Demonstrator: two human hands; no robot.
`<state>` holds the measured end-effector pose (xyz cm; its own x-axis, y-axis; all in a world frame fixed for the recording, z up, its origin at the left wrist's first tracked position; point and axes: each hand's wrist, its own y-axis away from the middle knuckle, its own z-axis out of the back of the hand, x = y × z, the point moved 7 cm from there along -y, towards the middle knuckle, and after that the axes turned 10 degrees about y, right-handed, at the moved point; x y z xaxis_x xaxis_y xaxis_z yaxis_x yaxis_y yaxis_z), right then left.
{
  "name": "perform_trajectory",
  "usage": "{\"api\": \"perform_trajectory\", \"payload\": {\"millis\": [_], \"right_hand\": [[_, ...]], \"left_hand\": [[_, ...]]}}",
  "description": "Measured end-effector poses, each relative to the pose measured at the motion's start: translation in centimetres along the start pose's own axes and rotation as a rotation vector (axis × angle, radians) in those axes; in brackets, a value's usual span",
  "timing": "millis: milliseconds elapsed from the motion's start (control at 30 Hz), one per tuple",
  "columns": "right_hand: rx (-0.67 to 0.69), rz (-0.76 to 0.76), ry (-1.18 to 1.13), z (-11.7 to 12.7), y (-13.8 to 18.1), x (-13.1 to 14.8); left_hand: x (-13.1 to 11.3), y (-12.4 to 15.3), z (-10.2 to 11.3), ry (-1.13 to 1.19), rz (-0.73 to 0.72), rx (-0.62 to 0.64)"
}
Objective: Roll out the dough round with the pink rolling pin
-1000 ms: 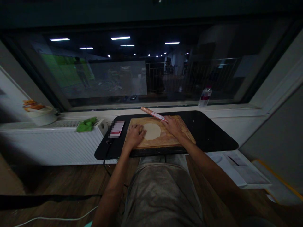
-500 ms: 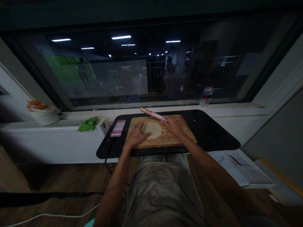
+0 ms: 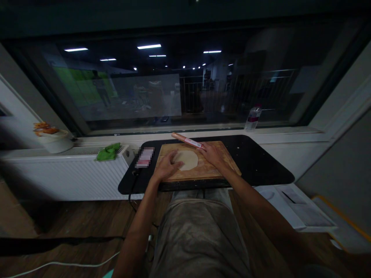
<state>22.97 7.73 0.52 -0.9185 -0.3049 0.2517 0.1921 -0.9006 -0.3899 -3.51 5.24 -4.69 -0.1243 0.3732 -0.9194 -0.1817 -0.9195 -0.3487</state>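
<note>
A flat, pale round of dough (image 3: pixel 188 160) lies on a wooden cutting board (image 3: pixel 203 174). At its left edge is my left hand (image 3: pixel 168 165), thumb and fingers apart, the fingertips touching the dough's rim. My right hand (image 3: pixel 213 153) grips the right end of a wooden rolling pin (image 3: pixel 182 138) that carries a red and white label. The pin slants across the board's far edge, its free end pointing to the far left, beyond the dough. My palm hides the pin's near end.
The board rests on a black table (image 3: pixel 261 166). A phone (image 3: pixel 145 157) lies left of the board. On the windowsill stands a water bottle (image 3: pixel 253 117). A green cloth (image 3: pixel 108 152) and a white pot (image 3: pixel 56 142) sit on the radiator (image 3: pixel 87 175). A white box (image 3: pixel 298 208) is at lower right.
My left thumb has drawn slightly leftward, nearer the dough's edge. The right hand and rolling pin have hardly moved.
</note>
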Motion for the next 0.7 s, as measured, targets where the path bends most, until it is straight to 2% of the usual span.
{"api": "perform_trajectory", "payload": {"millis": [133, 300, 500, 700], "right_hand": [[-0.024, 0.024, -0.008, 0.1, 0.1, 0.0], [-0.047, 0.032, -0.006, -0.4, -0.1, 0.0], [-0.029, 0.03, 0.001, -0.9, -0.5, -0.3], [-0.034, 0.032, 0.016, -0.9, -0.4, -0.3]], "left_hand": [[0.2, 0.2, 0.1, 0.153, 0.058, -0.022], [-0.3, 0.4, 0.0, 0.197, 0.09, 0.005], [-1.2, 0.5, 0.2, 0.123, 0.07, -0.019], [-1.1, 0.5, 0.1, 0.061, 0.066, -0.012]]}}
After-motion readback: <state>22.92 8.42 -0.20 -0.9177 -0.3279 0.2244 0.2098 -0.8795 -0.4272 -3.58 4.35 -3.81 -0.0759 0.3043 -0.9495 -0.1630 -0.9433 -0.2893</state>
